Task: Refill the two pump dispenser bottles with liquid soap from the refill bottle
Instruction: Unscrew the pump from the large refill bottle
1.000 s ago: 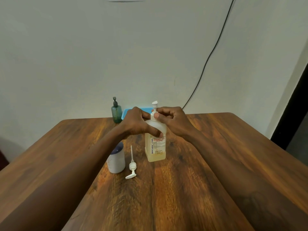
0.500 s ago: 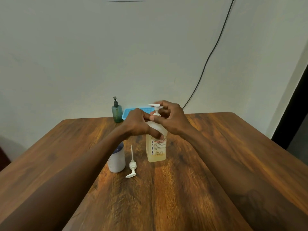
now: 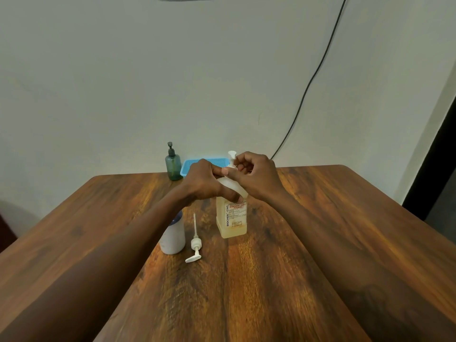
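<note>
A clear square bottle of yellowish soap [image 3: 231, 218] stands upright mid-table, its white pump head [image 3: 232, 155] on top. My left hand [image 3: 204, 182] wraps the bottle's shoulder. My right hand [image 3: 254, 176] pinches the pump collar just under the head. To the left stands a white bottle with a dark rim [image 3: 173, 236], partly hidden by my left forearm, with no pump on it. A loose white pump with its tube [image 3: 195, 241] lies flat on the table beside it. A small green pump bottle [image 3: 173, 164] stands at the far edge.
A blue plastic basket [image 3: 190, 165] sits at the back of the wooden table [image 3: 246, 292] behind my hands. A black cable [image 3: 311, 82] runs down the wall. The table's right edge meets a dark doorway [image 3: 431, 169].
My right hand has been turning the pump on the soap bottle; its nozzle swung sideways, then round again. My left hand kept its hold on the bottle.
</note>
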`<action>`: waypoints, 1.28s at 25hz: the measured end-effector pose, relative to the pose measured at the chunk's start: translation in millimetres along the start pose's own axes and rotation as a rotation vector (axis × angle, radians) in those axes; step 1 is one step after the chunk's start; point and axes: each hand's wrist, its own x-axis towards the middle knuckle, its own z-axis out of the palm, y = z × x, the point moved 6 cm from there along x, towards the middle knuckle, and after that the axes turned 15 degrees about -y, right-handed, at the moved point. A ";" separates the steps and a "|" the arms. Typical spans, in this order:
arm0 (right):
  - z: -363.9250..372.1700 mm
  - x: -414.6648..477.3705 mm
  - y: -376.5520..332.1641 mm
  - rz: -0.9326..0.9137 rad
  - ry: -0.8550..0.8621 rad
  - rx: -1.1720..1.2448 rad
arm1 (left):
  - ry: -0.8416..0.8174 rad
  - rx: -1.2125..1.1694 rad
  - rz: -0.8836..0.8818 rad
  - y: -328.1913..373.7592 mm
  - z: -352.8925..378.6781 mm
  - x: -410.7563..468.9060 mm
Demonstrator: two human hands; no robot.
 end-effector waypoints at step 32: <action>-27.3 -7.8 -14.3 -0.126 0.112 0.024 | -0.024 0.050 0.013 0.0 10.0 -0.9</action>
